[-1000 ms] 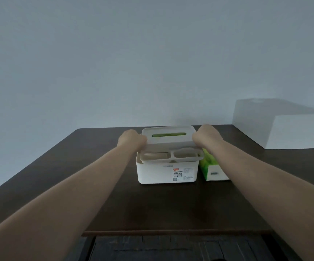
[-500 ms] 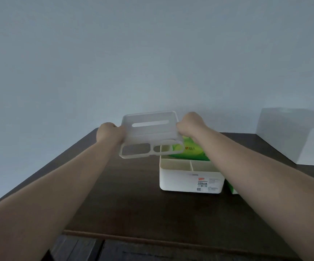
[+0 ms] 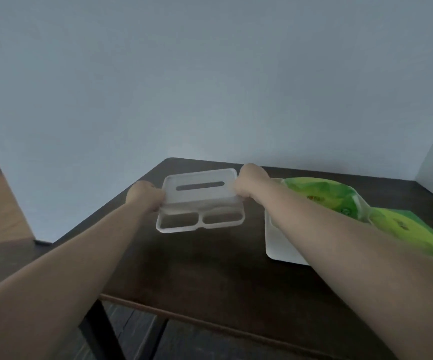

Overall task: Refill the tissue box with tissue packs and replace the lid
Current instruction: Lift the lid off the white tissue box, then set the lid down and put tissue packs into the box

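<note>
**Lid off and held over bare counter, box open: drop and misfit risks**

Both hands clenched on the lid. Left hand (image 3: pixel 145 194) pinches the left short edge of the translucent white plastic lid with 1 tissue slot and 2 open cut-outs (image 3: pixel 201 200); right hand (image 3: pixel 249 184) pinches the right short edge. Fingertip placement hidden behind the lid, so depth of grip can't be read. Lid sits tilted, near edge lower, over the dark brown wooden counter (image 3: pixel 210 268); whether it touches the surface can't be told.

White rectangular plastic tissue box (image 3: pixel 277 245) stands to the right, open, mostly hidden by the right forearm. Green plastic-wrapped tissue pack (image 3: pixel 321 193) bulges above its rim. A 2nd green tissue pack (image 3: pixel 404 229) lies just beside the box on the right, blurred.

Risks, judged from here:
- Edge-only pinch on smooth plastic: lid may slip or twist out if 1 hand lets go first.
- Lid hangs near the counter's left side; set down carelessly it could slide toward the edge.
- Right forearm crosses directly over the box; pulling back could clip the bulging pack or shove the light box.
- Pack standing proud of the rim likely blocks the lid from seating later unless pressed flat.
- Fitting a 2nd pack looks tight.
</note>
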